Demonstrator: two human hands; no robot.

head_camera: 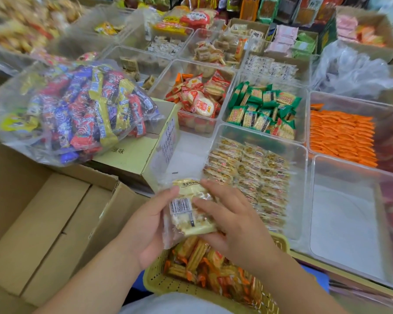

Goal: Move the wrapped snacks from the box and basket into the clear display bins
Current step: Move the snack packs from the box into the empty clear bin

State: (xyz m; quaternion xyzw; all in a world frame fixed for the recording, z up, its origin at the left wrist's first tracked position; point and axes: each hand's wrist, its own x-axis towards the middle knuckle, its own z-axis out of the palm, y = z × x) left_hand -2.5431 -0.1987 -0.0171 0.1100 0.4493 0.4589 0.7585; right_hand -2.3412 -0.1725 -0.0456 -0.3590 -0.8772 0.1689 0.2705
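Both hands hold a small stack of pale yellow wrapped snacks (187, 208) above the yellow basket (159, 283). My left hand (153, 225) grips the stack from the left, thumb near its top. My right hand (232, 219) lies over its right side, fingers across the wrappers. The basket holds several orange-and-yellow wrapped snacks (213, 266). Just beyond the stack stands a clear bin (302, 152) with rows of the same pale snacks on its right half. A cardboard box (43, 223) with closed flaps sits at the left.
A clear bag of mixed colourful candies (77, 112) lies on a closed yellow carton (136, 152). Other clear bins hold red-wrapped rice crackers (200, 98), green-wrapped biscuits (263, 107) and orange packets (340, 137). A clear bin (345, 220) at the right holds nothing.
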